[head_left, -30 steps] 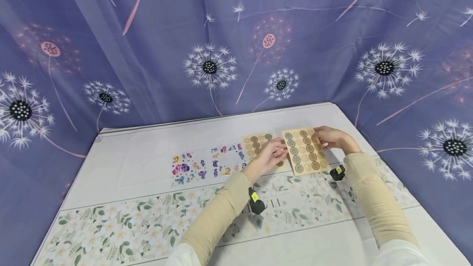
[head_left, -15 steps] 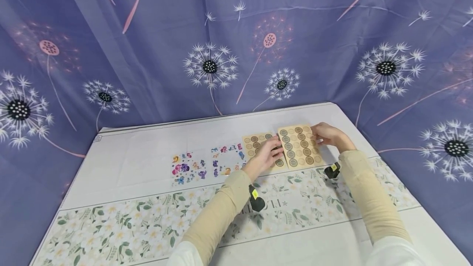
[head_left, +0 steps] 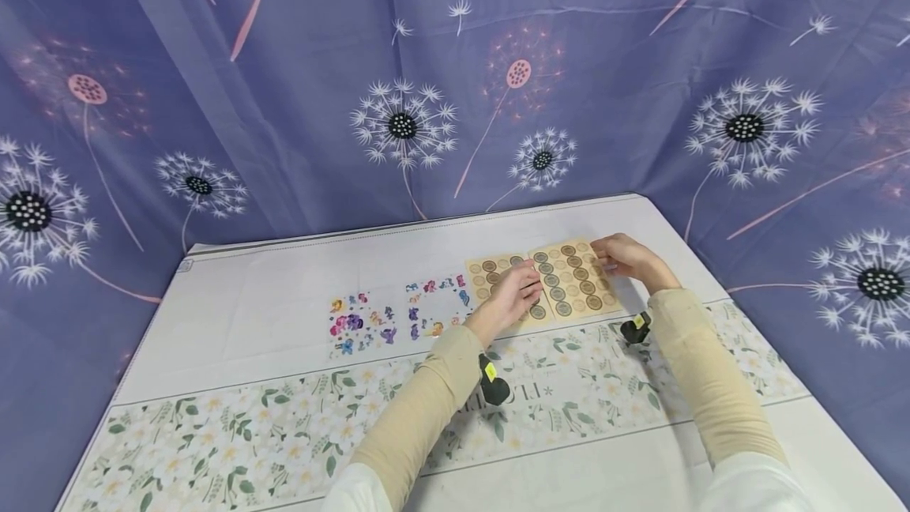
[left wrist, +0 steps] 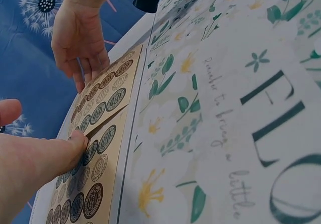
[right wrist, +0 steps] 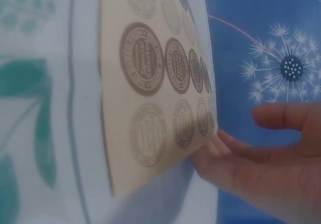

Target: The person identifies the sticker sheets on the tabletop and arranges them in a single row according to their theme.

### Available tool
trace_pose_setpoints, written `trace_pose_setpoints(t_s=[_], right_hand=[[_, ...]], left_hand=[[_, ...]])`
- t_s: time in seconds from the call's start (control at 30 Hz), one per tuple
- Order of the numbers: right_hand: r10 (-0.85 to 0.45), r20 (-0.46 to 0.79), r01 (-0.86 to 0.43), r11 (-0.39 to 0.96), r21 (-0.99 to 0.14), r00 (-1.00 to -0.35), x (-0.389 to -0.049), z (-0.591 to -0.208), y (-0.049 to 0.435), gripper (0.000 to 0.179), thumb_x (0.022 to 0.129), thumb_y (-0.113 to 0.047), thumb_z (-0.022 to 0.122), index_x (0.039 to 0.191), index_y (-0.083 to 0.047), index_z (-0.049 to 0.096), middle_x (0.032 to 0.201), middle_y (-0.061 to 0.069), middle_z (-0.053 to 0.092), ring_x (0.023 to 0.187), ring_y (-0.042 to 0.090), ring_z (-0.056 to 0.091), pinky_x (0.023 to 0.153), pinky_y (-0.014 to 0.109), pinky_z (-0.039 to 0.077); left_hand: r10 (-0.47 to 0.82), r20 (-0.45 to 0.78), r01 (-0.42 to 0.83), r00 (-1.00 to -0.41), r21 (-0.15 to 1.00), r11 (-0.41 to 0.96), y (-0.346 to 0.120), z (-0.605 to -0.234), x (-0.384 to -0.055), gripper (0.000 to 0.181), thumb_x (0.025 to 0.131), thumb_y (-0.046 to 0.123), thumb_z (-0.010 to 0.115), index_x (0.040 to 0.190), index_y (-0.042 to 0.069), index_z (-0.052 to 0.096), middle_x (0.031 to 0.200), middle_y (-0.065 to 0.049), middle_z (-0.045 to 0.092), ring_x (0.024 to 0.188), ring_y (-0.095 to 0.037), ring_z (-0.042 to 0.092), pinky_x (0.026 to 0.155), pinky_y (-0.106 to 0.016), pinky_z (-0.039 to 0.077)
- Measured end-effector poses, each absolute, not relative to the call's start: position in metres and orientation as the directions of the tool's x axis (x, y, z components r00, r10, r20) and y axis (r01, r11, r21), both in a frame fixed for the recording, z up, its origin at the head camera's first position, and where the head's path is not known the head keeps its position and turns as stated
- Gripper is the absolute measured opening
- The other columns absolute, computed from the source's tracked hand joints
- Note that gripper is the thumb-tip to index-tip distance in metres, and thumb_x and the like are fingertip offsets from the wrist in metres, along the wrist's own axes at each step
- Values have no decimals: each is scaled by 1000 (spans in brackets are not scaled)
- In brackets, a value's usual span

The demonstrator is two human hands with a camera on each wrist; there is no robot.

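Two tan sheets of round stickers lie side by side towards the back of the table: the left sticker sheet and the right sticker sheet. My left hand is over the seam between them, its thumb touching the left sheet by the seam in the left wrist view. Beside the right sheet's outer edge is my right hand. Its fingers reach the sheet's edge from beneath, while the thumb stays apart. That edge looks slightly raised, with a shadow under it. The left hand covers part of the left sheet.
Two clear sheets of colourful pony stickers, a left one and one arranged like a frame, lie further left. A floral printed band runs across the white table cover. A purple dandelion curtain hangs behind and at the sides.
The right sticker sheet has moved left and come down from a tilted pose to lie against the left sheet. My right hand has moved left with it; the left hand has shifted slightly left.
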State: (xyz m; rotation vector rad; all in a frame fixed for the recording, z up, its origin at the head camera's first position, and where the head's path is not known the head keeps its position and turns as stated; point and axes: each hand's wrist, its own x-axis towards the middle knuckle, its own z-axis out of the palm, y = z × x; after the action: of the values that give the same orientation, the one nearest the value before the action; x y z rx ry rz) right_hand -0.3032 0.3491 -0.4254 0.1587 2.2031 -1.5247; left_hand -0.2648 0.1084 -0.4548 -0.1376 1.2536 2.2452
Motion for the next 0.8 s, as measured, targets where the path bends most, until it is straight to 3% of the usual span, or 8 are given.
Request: trace_pose_setpoints(t_s=[0.13, 0.23, 0.33, 0.47, 0.6, 0.7, 0.8], right_hand=[[-136, -424, 345, 390, -854, -895, -303, -425, 348, 53, 102, -14, 33, 143, 18, 22, 113, 19, 64, 83, 4, 63, 84, 25, 53], [-111, -430, 359, 389, -848, -896, -302, -423, 348, 56, 102, -14, 32, 145, 18, 15, 137, 34, 46, 87, 3, 62, 92, 27, 52], [-85, -445, 383, 385, -840, -891, -303, -422, 348, 57, 102, -15, 29, 147, 17, 11, 148, 37, 29, 92, 4, 61, 102, 30, 49], [-64, -460, 397, 407, -823, -886, -302, -420, 347, 58, 103, -17, 28, 148, 15, 9, 150, 36, 27, 95, 6, 59, 108, 36, 45], [-35, -457, 394, 450, -801, -889, -302, -418, 347, 58, 103, -18, 30, 147, 15, 14, 144, 33, 36, 89, 4, 59, 101, 33, 50], [-16, -448, 390, 468, -793, -894, -301, -416, 348, 57, 102, -19, 32, 146, 15, 17, 132, 26, 45, 85, 4, 58, 92, 28, 53], [-7, -428, 374, 473, -798, -904, -300, -415, 348, 56, 102, -19, 33, 145, 15, 20, 120, 17, 54, 80, 2, 58, 84, 23, 55]], left_hand=[[409, -349, -511, -843, 757, -407, 109, -454, -264, 61, 89, -1, 45, 149, 2, 32, 147, -29, 34, 136, -38, 37, 119, -41, 32], [400, -351, -506, -847, 762, -403, 109, -454, -265, 60, 89, -1, 45, 148, 2, 35, 143, -29, 37, 124, -31, 45, 115, -38, 36], [391, -354, -504, -849, 765, -401, 109, -455, -265, 58, 89, -1, 46, 146, 1, 38, 138, -27, 41, 114, -27, 48, 111, -36, 40], [395, -348, -499, -850, 771, -396, 108, -455, -266, 56, 89, -1, 46, 144, 0, 40, 138, -28, 40, 124, -33, 46, 113, -37, 39], [402, -336, -484, -852, 798, -359, 106, -455, -268, 51, 91, 1, 46, 142, -1, 44, 140, -29, 43, 131, -40, 45, 114, -38, 40], [390, -336, -463, -857, 834, -299, 104, -456, -269, 47, 92, 3, 47, 139, -1, 48, 137, -27, 50, 124, -37, 54, 105, -34, 49], [359, -346, -443, -867, 865, -238, 101, -456, -269, 43, 92, 3, 49, 134, -1, 53, 131, -24, 58, 102, -26, 66, 86, -23, 55]])
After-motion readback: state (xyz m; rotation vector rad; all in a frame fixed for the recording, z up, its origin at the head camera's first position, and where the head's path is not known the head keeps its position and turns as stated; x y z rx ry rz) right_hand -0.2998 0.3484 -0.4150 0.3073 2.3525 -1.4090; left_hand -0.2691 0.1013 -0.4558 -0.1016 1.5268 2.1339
